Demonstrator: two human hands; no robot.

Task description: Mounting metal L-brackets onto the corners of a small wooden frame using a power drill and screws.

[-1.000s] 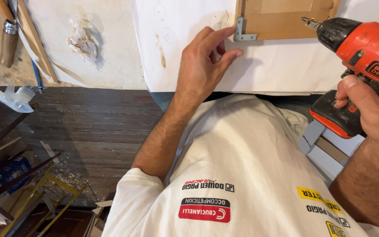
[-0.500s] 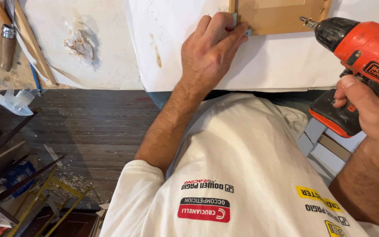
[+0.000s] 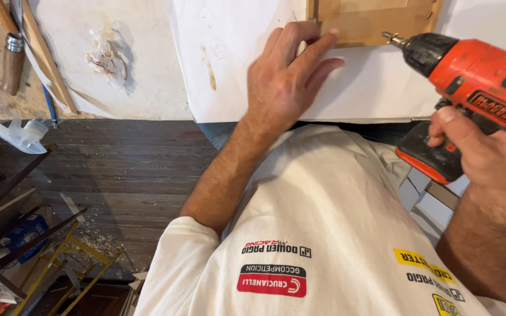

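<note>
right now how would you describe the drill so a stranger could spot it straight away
Start at the white-covered workbench along the top of the view and go to its right end, by the wooden panel. There the right hand grips a cordless drill, its bit aimed left at the panel's lower edge. It is the only bright orange and black tool; the tool at far left has a brown wooden handle.

A black oval label sits on the orange drill's side; a blue box lies on the floor at lower left.
</note>
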